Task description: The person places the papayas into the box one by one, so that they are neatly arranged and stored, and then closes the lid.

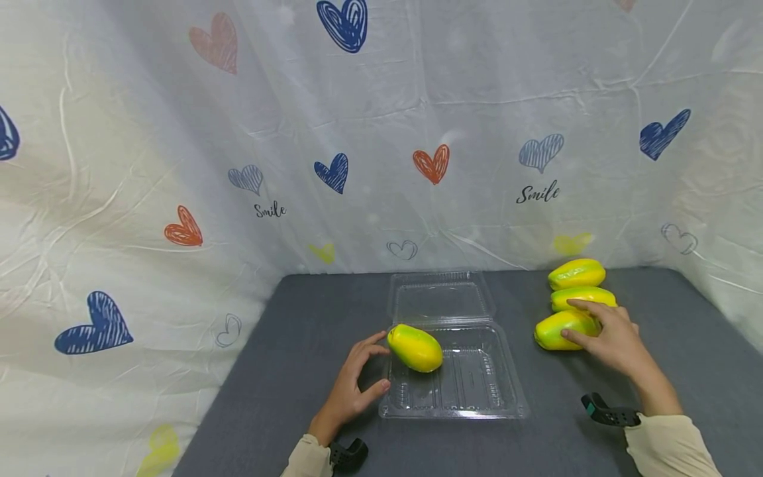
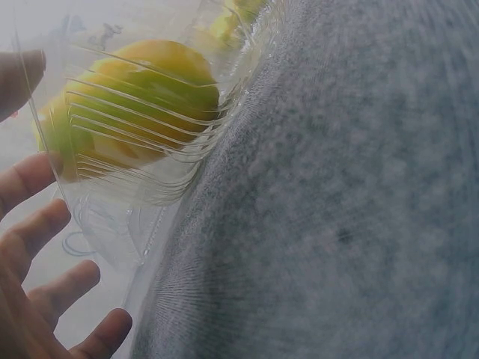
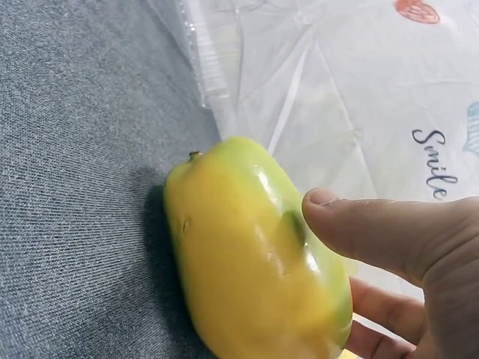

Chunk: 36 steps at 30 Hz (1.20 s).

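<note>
A yellow-green papaya [image 1: 415, 348] lies in the left part of a clear plastic clamshell box [image 1: 467, 397], whose lid [image 1: 441, 298] is folded back. My left hand [image 1: 354, 384] stands at the box's left side, thumb and fingers spread, fingertips right at the wall. In the left wrist view the papaya [image 2: 150, 105] shows through the ribbed plastic. On the right, my right hand [image 1: 614, 334] spans the nearest of three papayas [image 1: 563, 330], thumb on the near side and fingers on the far side. In the right wrist view the thumb hovers close over this papaya [image 3: 254, 254]; its other fingers are partly hidden behind it.
Two more papayas, a middle one [image 1: 581, 298] and a far one [image 1: 577, 273], sit in a row behind the nearest. A dark grey cloth [image 1: 310, 331] covers the table. A white curtain [image 1: 381, 132] printed with hearts hangs along the back and sides.
</note>
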{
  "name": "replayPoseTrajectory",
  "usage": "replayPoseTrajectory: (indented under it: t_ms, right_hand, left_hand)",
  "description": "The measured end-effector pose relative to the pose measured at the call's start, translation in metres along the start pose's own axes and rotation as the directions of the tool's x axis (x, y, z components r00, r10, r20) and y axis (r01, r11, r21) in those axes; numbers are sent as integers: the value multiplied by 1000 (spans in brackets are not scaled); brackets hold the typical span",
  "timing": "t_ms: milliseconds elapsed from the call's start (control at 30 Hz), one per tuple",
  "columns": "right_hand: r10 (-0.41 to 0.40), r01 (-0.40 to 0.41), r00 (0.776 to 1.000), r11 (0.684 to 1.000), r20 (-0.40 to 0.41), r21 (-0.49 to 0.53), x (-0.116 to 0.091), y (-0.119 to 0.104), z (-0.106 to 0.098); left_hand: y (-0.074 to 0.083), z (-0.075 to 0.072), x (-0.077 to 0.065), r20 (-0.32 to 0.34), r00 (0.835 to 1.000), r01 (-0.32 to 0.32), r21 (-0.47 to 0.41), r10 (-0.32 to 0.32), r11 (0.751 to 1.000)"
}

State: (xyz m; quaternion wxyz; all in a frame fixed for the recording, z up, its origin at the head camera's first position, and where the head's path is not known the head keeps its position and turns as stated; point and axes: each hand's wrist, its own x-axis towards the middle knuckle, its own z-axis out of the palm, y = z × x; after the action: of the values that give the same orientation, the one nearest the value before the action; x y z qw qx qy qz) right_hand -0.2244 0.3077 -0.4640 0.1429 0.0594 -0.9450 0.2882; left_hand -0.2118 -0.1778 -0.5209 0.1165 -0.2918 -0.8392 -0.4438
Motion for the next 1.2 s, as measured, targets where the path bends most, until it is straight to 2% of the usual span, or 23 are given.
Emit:
replayPoseTrajectory:
  t_ms: [200,400,633,767,1200]
  right_hand:
    - [0,0,1000,1000,7,3,-2,0,-1]
    - [-3,3,1000,1000,14,6,-2,-1,-2]
    - [-4,4,1000,1000,25,-5,-2,0,-1]
    - [0,0,999,1000,34,0,-2,2,0]
    - [34,-44,989,997,145,64,0,2,1]
  left_hand:
    - [0,0,0,3,1000,13,9,-13,1000]
    - [-1,1,1,-10,1000,-14,29,14,999]
    - [0,0,1,-1,1000,17,15,-17,1000]
    - [0,0,0,-6,1000,5,14,-5,1000]
    - [-2,1,0,-9,1000,-16,28,16,999]
